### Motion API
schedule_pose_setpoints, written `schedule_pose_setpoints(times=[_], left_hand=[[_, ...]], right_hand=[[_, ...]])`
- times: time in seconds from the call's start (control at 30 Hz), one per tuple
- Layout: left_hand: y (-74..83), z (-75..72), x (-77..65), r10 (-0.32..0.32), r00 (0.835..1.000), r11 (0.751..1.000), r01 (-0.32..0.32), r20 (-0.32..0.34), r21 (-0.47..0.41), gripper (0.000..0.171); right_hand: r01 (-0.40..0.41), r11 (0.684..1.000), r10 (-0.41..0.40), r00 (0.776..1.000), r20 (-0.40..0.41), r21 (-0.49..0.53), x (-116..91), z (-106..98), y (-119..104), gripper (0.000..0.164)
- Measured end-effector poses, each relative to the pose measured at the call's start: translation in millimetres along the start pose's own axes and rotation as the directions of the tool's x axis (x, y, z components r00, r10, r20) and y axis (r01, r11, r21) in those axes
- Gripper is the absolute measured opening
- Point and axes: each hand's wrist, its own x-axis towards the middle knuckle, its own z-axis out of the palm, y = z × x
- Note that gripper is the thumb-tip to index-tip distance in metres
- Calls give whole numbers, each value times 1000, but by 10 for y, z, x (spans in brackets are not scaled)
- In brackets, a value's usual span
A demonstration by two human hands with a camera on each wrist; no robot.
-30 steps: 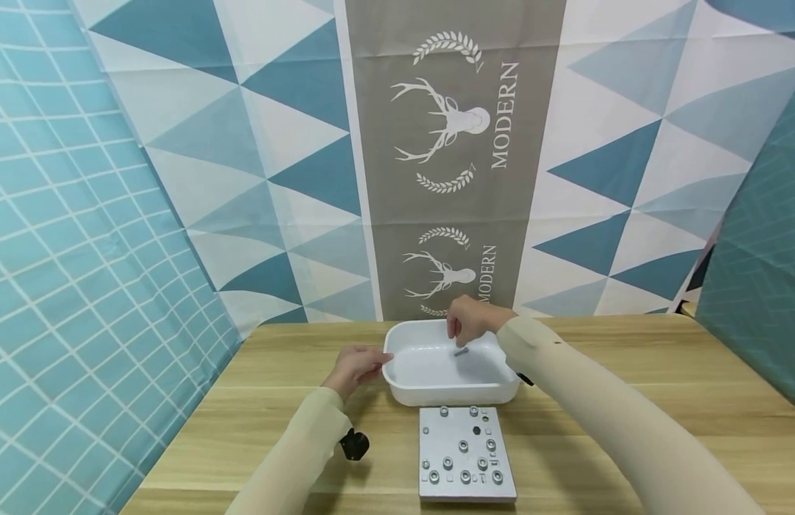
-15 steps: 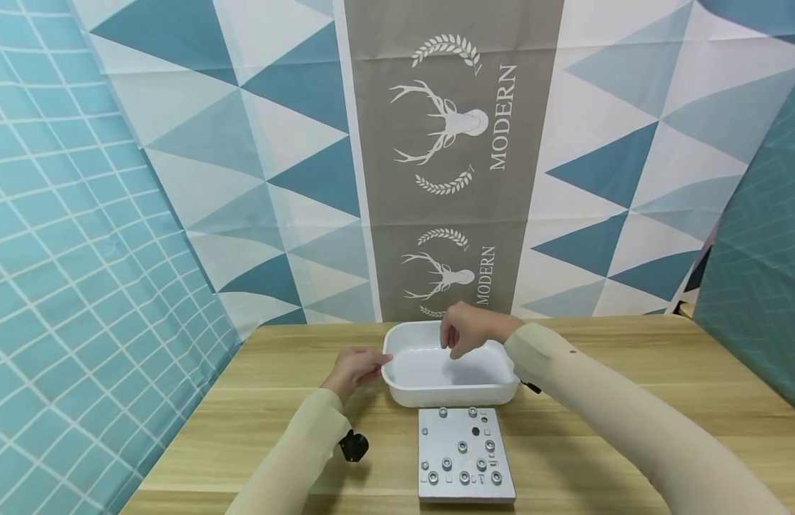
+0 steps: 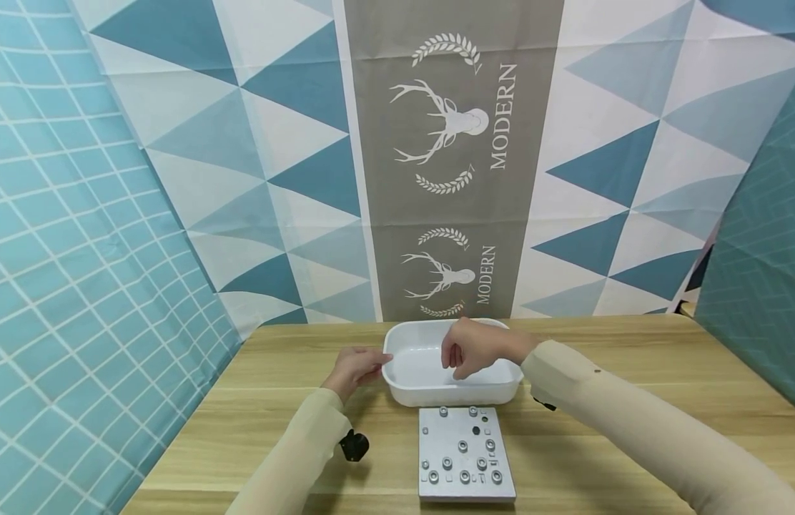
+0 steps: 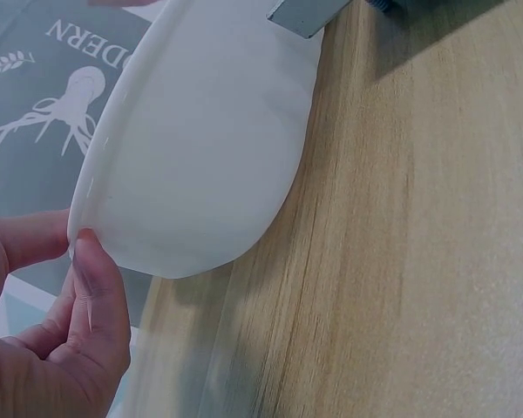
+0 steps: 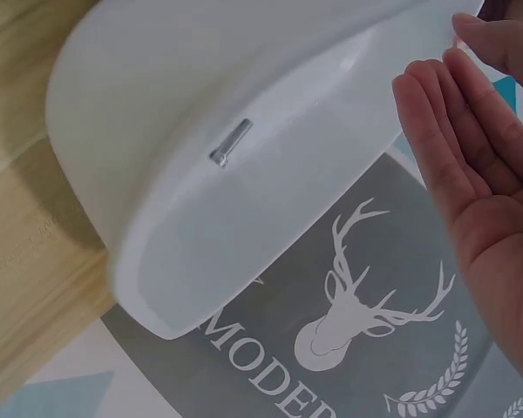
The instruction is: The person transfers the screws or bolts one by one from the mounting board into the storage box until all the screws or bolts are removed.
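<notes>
A white plastic tub (image 3: pixel 423 393) stands on the wooden table. My left hand (image 3: pixel 355 366) grips the tub's left rim, thumb on one side and a finger on the other, as the left wrist view shows. Over the right part of the tub hovers my right hand (image 3: pixel 471 348), its fingers loosely bent. In the right wrist view that hand (image 5: pixel 484 131) has thumb and index tips slightly apart, with nothing visible between them. Inside the tub lies a small metal bolt (image 5: pixel 232 143), which the right hand hides in the head view.
In front of the tub lies a silver metal plate (image 3: pixel 455 458) bearing several socket-head bolts, with a dark hole near its upper right. A patterned curtain (image 3: pixel 449 179) hangs behind the table (image 3: pixel 603 408). Black wrist devices (image 3: pixel 354 445) sit under the sleeves.
My right hand has shifted right and towards me, still above the tub. It now covers the bolt that showed in the head view a second ago. My left hand keeps its place.
</notes>
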Motion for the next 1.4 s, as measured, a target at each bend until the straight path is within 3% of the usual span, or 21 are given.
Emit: schedule_pose_setpoints(times=[0.33, 0.83, 1.4], left_hand=[[-6, -2, 10, -9, 1000, 1000, 9, -4, -13, 33], [18, -13, 13, -16, 1000, 1000, 16, 3, 0, 33], [-9, 2, 13, -2, 1000, 1000, 2, 5, -17, 31]], right_hand=[[51, 998, -51, 999, -4, 33, -164, 81, -112, 12], [96, 995, -96, 995, 5, -9, -396, 183, -267, 16], [187, 980, -187, 982, -10, 59, -604, 405, -193, 14]])
